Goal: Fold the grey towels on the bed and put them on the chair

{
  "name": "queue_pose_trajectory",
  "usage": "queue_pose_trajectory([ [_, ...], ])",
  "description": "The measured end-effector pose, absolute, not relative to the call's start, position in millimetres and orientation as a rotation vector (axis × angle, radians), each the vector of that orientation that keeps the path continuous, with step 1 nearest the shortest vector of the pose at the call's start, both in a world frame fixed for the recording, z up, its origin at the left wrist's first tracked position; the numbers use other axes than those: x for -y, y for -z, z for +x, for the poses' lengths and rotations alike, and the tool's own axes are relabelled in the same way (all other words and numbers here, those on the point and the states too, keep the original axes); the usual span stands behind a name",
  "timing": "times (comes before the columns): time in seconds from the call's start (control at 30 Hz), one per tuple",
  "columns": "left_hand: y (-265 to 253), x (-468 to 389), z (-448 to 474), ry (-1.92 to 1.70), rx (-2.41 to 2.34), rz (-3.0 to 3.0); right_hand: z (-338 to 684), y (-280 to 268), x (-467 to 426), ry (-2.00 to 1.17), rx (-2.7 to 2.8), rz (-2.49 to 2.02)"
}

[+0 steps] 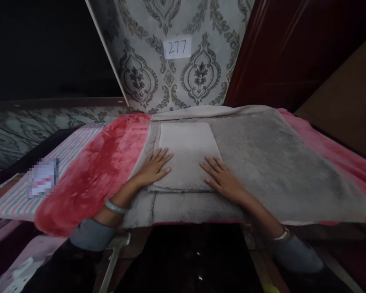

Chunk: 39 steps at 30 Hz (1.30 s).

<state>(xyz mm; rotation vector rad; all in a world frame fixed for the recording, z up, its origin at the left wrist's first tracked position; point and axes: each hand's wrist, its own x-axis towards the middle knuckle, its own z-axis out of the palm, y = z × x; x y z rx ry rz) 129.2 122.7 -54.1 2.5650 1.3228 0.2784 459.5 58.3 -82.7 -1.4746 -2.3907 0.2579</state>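
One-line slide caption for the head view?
Left hand and right hand lie flat at opposite sides of a folded pale cloth atop a grey blanket.

Dim light, dark corners, near-black screen, faint sheen on red panel, wide-angle stretch toward edges, pixelated patch at left

The number 277 — handwritten in blue on a white paper slip against the patterned wallpaper, reddish marks on a pale item lying on striped cloth — too blurred to read
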Motion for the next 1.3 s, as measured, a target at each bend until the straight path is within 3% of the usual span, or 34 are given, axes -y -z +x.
queue_pose_trajectory([
  [0.23,61.4,-60.6,107.6,-0.769,-1.387,2.126,475.4,106.3,-27.8,-0.371,1.9,-1.478],
  [0.4,61.4,-42.4,102.1,-1.192,-1.424,1.478,483.3,104.4,-34.6,-0.676,1.435,-1.444],
  [0.6,54.5,-58.3,110.9,-1.118,-1.475,1.365,492.4,92.1,-52.8,-0.938,1.325,-1.514],
  [0.9,66.0,-67.6,121.1,-0.995,-1.495,1.583,479.6,85.7,-62.8,-1.039,1.415,-1.442],
  [1.3,47.6,-52.0,140.5,-1.28,-1.323,1.109,470.1,72.0,-70.0,-1.01,1.474,-1.39],
])
